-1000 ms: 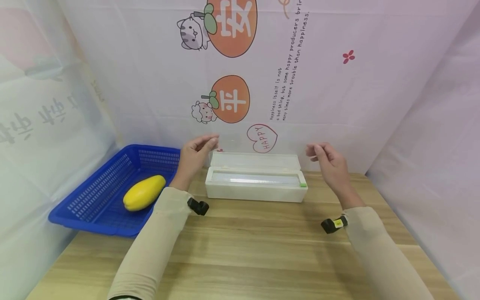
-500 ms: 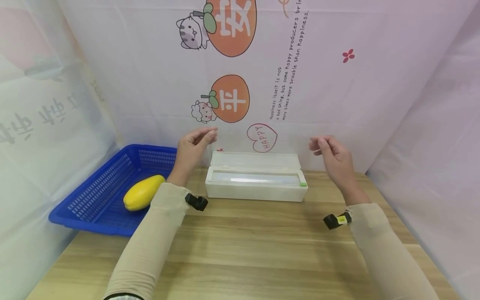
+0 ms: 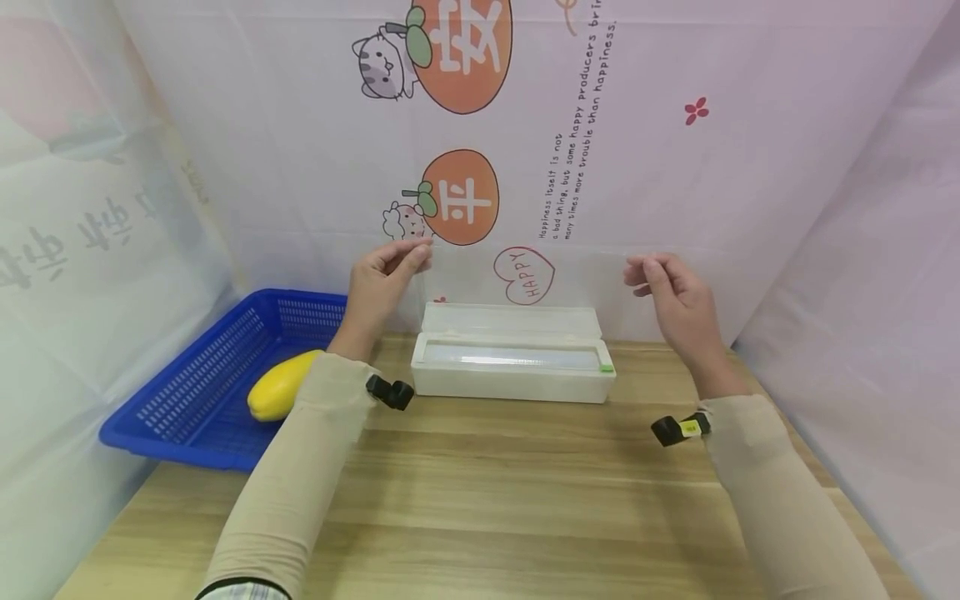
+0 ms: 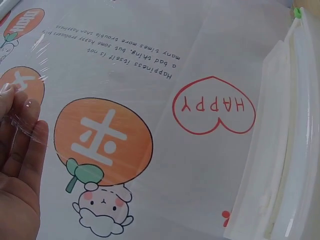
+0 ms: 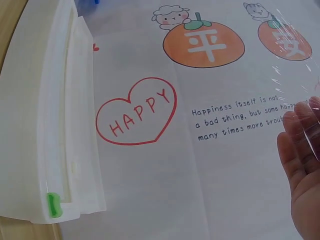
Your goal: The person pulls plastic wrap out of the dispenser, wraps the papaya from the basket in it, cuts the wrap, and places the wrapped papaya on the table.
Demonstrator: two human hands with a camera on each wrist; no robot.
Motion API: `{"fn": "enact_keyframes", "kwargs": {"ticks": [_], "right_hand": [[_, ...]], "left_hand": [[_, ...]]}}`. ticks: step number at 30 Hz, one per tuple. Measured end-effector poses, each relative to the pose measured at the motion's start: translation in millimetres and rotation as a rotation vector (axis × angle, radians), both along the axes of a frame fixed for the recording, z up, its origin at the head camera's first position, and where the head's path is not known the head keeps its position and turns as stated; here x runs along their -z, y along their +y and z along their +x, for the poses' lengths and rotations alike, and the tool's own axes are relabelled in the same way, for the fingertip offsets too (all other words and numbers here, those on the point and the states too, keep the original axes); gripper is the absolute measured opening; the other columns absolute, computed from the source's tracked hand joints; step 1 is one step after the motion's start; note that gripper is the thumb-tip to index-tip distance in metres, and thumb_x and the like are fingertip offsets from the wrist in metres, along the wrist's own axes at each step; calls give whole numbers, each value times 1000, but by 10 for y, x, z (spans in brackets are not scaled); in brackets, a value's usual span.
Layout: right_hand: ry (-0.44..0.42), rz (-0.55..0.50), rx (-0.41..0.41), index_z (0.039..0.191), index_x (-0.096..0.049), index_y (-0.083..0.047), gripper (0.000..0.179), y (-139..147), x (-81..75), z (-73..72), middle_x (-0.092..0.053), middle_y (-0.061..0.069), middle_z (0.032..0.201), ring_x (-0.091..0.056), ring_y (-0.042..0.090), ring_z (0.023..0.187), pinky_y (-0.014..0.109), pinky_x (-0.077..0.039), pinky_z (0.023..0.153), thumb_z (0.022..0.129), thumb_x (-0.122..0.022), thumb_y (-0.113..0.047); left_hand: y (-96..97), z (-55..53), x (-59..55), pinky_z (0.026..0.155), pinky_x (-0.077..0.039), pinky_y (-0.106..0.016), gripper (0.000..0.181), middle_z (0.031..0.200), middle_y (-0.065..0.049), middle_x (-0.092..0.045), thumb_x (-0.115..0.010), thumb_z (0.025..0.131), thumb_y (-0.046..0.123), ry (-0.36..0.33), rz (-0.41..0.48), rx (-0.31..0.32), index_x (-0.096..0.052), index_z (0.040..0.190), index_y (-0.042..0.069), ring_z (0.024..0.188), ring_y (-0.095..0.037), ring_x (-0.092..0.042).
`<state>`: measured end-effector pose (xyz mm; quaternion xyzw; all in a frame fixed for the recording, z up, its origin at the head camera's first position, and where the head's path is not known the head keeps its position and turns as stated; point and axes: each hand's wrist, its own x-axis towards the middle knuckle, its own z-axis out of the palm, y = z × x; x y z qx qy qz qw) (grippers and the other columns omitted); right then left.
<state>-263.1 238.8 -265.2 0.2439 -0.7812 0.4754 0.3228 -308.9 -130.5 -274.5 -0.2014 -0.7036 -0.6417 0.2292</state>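
Fingers [image 4: 34, 150] of the left hand [image 3: 377, 290]: bent inward, thumb near index, pinching thin clear plastic film [image 5: 289, 37] just at its edge.
Fingers of the right hand [image 3: 678, 304]: likewise drawn in, seemingly pinching the film's other side; the thumb is mostly out of the right wrist view, so the exact hold is hard to tell.
Clear film: in the air, apparently spanning the gap between the hands; streaks and creases show in both wrist views, yet it almost vanishes in the head view. Its lower end is too faint to trace.
Tension: best even and gentle, with both hands level; slack would probably let the film cling to itself, and a hard tug may tear the pinched corners.
White oblong plastic box [image 3: 513, 386]: on the table [image 3: 525, 508], below and between the hands, its hinged translucent lid [image 3: 512, 320] raised behind.
Pale film roll [image 3: 510, 357]: inside the box; a straight, square pull should suit it.
Small green tab [image 3: 607, 369]: at the box's right end, perhaps a cutter, well placed for one clean pass.
Blue perforated plastic basket [image 3: 176, 454]: left of the box, holding a smooth yellow oblong fruit [image 3: 276, 392], partly behind the left sleeve.
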Motion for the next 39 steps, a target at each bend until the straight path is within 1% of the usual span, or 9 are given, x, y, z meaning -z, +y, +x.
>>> {"fn": "enact_keyframes", "kwargs": {"ticks": [4, 9, 15, 19, 23, 26, 29, 35, 39], "right_hand": [[26, 2, 3, 117, -62, 11, 30, 68, 28, -103, -68, 13, 100, -63, 9, 91, 18, -51, 80, 108, -43, -11], [38, -10, -2, 118, -64, 7, 30, 168, 64, -258, -69, 6, 100, -63, 10, 92, 19, -52, 79, 108, -45, -13], [48, -21, -11, 118, -65, 6, 29, 157, -21, -243, -69, 3, 99, -65, 12, 91, 19, -52, 78, 108, -46, -14], [60, -20, -3, 117, -65, 6, 30, 145, -77, -234, -70, 4, 98, -65, 12, 90, 20, -53, 78, 108, -46, -15], [75, -16, -2, 117, -65, 8, 31, 153, -125, -254, -69, 7, 98, -65, 13, 90, 20, -53, 77, 108, -45, -14], [81, -15, -5, 118, -65, 8, 31, 158, -158, -260, -69, 10, 99, -65, 15, 90, 20, -53, 77, 108, -46, -15], [81, -9, 4, 118, -65, 7, 31, 161, -190, -252, -69, 10, 99, -65, 15, 90, 20, -53, 78, 108, -46, -16], [75, -14, 23, 119, -65, 5, 31, 160, -260, -232, -69, 2, 99, -64, 16, 90, 20, -52, 79, 108, -47, -17], [78, -16, 30, 118, -65, 7, 30, 145, -310, -201, -68, 0, 98, -64, 16, 90, 20, -52, 78, 107, -47, -15]], "left_hand": [[3, 9, -58, 93, -53, -29, 30, 105, -8, -74, -67, 98, 29, 13, -19, -10, -73, 118, 8, 96, -15, -70], [-1, 12, -133, 91, -54, -29, 30, 105, -9, -74, -67, 98, 29, 31, -26, -16, -73, 118, 8, 95, -16, -70], [-12, -1, -203, 91, -54, -29, 29, 108, -12, -73, -66, 99, 24, 64, -11, 7, -72, 119, 4, 94, -16, -70], [-13, -13, -256, 91, -54, -30, 28, 105, -11, -74, -67, 98, 21, 96, 5, 23, -72, 118, 1, 94, -16, -71], [-13, -12, -309, 90, -55, -30, 26, 104, -15, -72, -66, 99, 18, 125, 10, 35, -73, 117, 1, 94, -17, -71], [-17, -2, -345, 90, -55, -30, 25, 103, -14, -73, -66, 99, 18, 133, 3, 37, -73, 117, 2, 93, -17, -71], [-20, 10, -383, 89, -54, -30, 24, 98, -8, -74, -66, 99, 19, 134, -13, 27, -74, 117, 4, 91, -15, -70], [-20, 27, -462, 86, -55, -33, 24, 96, -6, -74, -67, 99, 20, 142, -26, 14, -74, 117, 5, 88, -15, -68], [-21, 49, -503, 86, -56, -30, 24, 99, -3, -74, -67, 98, 21, 147, -26, 5, -75, 116, 6, 89, -16, -69]]}}
